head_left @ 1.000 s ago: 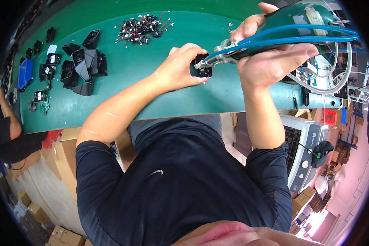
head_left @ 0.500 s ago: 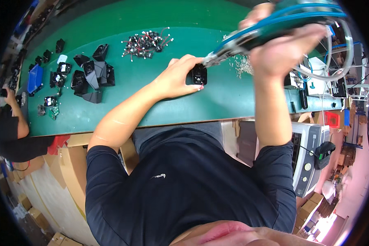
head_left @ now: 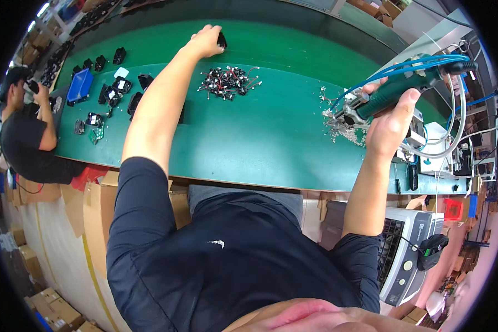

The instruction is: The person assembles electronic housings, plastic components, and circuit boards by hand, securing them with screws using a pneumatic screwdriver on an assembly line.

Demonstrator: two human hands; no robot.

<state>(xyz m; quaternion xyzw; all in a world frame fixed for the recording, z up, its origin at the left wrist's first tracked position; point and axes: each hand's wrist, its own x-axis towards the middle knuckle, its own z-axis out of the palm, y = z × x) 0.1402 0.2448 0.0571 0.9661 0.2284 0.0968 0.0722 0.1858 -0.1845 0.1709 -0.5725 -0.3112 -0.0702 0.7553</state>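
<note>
A small black plastic housing (head_left: pixel 222 41) is grasped by the left hand (head_left: pixel 206 42), which is stretched well away from the body to the dark green strip (head_left: pixel 293 47) along the far edge of the green worktop (head_left: pixel 271 133). The housing is set at the fingertips, on the right side of the hand, between the fingers above and the thumb below; most of it is hidden by them, and whether it touches the strip cannot be told. A dark green powered screwdriver (head_left: pixel 395 95) is clasped around its body by the right hand (head_left: pixel 386 128), toward the worktop's right end, its metal nose pointed left, with blue tubes (head_left: pixel 420 63) run along it. By the nose, a heap of small silver screws (head_left: pixel 348 133) is spread on the worktop. Between the hands, nearer the left, a pile of black parts with red wires (head_left: pixel 227 83) is gathered. Toward the left end, a blue tray (head_left: pixel 80 86) is placed, and black housings are partly covered by the left forearm (head_left: pixel 155 116).
</note>
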